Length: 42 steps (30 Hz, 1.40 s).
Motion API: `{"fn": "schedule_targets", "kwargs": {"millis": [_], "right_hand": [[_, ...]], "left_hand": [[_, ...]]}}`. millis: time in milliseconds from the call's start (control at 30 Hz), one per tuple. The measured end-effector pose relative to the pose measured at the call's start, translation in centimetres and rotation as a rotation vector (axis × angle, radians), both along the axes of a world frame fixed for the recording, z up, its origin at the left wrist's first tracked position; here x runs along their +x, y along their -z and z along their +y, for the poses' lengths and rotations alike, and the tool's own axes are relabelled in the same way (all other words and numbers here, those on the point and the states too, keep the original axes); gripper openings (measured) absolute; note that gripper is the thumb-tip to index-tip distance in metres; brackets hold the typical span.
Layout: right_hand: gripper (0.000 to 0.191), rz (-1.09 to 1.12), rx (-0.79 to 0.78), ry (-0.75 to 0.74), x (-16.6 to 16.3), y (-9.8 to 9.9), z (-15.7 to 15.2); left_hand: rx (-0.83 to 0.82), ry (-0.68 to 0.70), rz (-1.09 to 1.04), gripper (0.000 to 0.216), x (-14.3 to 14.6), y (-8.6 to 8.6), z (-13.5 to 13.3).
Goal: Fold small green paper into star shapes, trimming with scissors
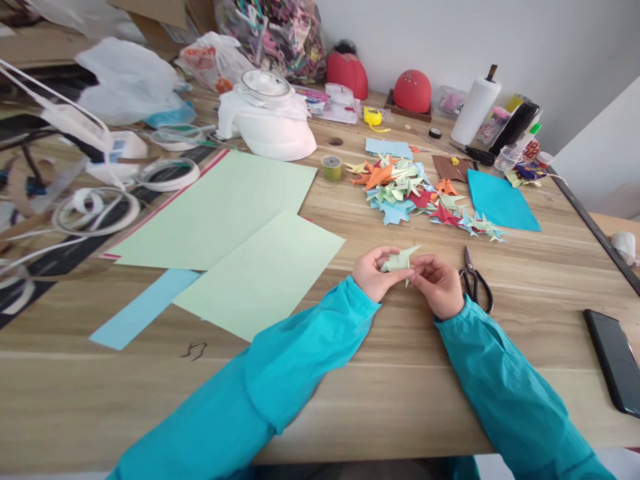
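A pale green folded paper crane (400, 260) is pinched between my two hands above the wooden table. My left hand (376, 272) grips its body from the left, thumb across the front. On the other side, my right hand (438, 283) has its thumb and fingertips closed on the crane's right edge. Black-handled scissors (474, 283) lie just right of my right hand, blades pointing away. Beyond both hands spreads a pile of folded paper cranes (397, 190) in green, blue, orange, red and yellow.
Large light green paper sheets (265, 273) and a blue strip (145, 310) lie left. A thread spool (331, 169) stands near the pile, a turquoise square (503, 200) to its right. A phone (615, 360) rests far right. Cables (95, 213) clutter the left edge.
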State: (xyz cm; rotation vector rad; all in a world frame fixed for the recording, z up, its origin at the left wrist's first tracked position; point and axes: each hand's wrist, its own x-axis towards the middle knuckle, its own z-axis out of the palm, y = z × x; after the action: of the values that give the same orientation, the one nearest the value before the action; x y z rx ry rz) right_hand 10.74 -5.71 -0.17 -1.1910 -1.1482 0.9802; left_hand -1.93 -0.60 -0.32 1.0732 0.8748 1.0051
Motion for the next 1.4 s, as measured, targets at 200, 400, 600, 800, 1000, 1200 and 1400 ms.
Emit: {"fn": "schedule_targets", "kwargs": {"millis": [200,400,600,800,1000,1200,1400], "right_hand": [[0.025,-0.015,0.009,-0.010,-0.55,-0.36,-0.20],[0.028,0.004,0.004,-0.010,-0.58,-0.49,-0.24],[0.027,0.019,0.004,-0.025,-0.70,-0.42,-0.26],[0.027,0.052,-0.008,-0.036,-0.66,-0.14,-0.23],[0.026,0.083,0.001,-0.040,-0.72,0.15,-0.29],[0.032,0.043,-0.004,-0.059,-0.58,0.04,-0.20],[0.032,0.132,0.002,-0.006,0.09,0.15,0.06]], "left_hand": [[-0.046,-0.030,-0.003,0.041,0.06,-0.03,-0.03],[-0.024,-0.076,-0.005,0.040,0.10,0.20,-0.09],[-0.033,-0.071,-0.046,0.039,0.03,-0.01,-0.02],[-0.055,-0.068,-0.070,0.038,0.05,0.14,0.05],[-0.063,-0.083,-0.092,0.038,0.09,0.34,0.16],[-0.142,-0.048,-0.162,0.039,0.16,0.22,0.26],[-0.241,-0.045,-0.244,0.034,0.07,0.11,0.48]]}}
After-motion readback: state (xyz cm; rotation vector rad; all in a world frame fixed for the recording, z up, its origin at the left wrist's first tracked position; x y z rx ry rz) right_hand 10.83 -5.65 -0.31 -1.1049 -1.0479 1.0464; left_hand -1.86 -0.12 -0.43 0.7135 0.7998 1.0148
